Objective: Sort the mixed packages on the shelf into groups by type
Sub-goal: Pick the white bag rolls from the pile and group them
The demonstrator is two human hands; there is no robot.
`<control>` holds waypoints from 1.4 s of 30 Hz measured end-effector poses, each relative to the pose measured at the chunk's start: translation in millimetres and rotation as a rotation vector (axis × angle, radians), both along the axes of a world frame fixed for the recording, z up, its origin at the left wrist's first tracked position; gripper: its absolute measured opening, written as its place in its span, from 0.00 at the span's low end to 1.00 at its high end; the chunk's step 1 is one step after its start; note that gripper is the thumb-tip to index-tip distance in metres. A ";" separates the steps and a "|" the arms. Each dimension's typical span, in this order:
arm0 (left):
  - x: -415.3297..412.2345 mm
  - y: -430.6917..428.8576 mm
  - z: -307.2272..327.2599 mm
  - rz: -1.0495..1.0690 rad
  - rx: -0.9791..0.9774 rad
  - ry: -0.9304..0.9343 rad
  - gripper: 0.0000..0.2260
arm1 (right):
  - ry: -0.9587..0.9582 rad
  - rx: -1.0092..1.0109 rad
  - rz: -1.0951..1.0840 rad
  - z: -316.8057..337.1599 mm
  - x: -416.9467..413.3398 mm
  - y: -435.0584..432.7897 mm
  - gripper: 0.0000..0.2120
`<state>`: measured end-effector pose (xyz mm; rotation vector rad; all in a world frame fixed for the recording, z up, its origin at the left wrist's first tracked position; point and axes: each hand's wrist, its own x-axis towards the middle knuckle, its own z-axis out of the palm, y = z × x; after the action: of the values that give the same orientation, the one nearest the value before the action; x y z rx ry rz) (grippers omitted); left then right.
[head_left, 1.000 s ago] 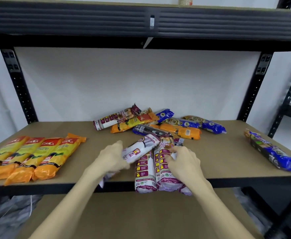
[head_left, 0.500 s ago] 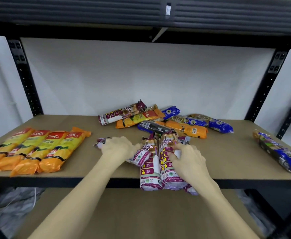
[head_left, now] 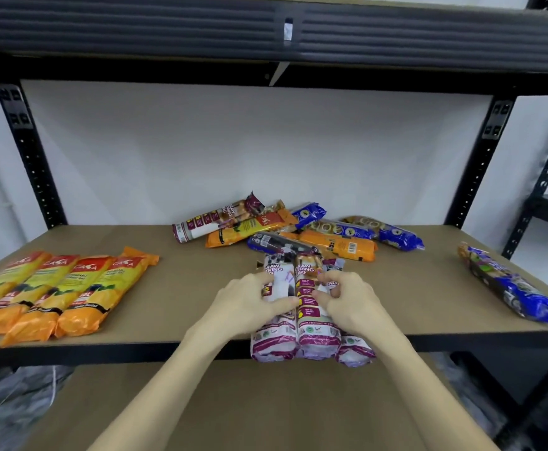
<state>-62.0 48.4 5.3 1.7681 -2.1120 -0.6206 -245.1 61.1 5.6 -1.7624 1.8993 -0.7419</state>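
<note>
Three white-and-purple drawstring-bag packs [head_left: 310, 320] lie side by side at the shelf's front edge, their ends hanging over it. My left hand [head_left: 249, 301] grips the leftmost pack [head_left: 274, 340]. My right hand [head_left: 350, 301] holds the rightmost pack [head_left: 353, 353], pressing it against the middle one. Several orange-and-yellow packs [head_left: 58, 291] lie in a row at the left. A mixed pile [head_left: 285, 229] of orange, blue and one white-and-purple pack sits at the back centre. One blue pack [head_left: 513, 288] lies alone at the right.
The brown shelf board [head_left: 181, 288] is framed by black uprights [head_left: 28, 151] at the back corners. A dark upper shelf beam [head_left: 266, 34] runs overhead. A lower board [head_left: 266, 411] lies below the front edge.
My left hand has swung its white-and-purple pack from crosswise to parallel and set it against the left side of the other two. My right hand stayed on the group.
</note>
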 end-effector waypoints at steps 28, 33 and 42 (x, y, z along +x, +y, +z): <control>48.6 -93.6 -18.1 0.416 -0.355 0.137 0.15 | 0.146 -0.228 0.058 33.0 1.7 -91.6 0.16; 75.0 -179.9 -14.9 0.334 -0.502 -0.058 0.11 | 0.347 -0.071 0.247 31.2 26.1 -179.4 0.21; 112.6 -286.7 -31.7 0.192 -0.252 -0.419 0.34 | 0.541 0.118 0.414 9.7 56.9 -255.3 0.26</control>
<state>50.5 -238.2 -26.4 2.0497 -2.1148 0.0754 -188.2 -194.3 15.3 -2.3348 1.7311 0.0040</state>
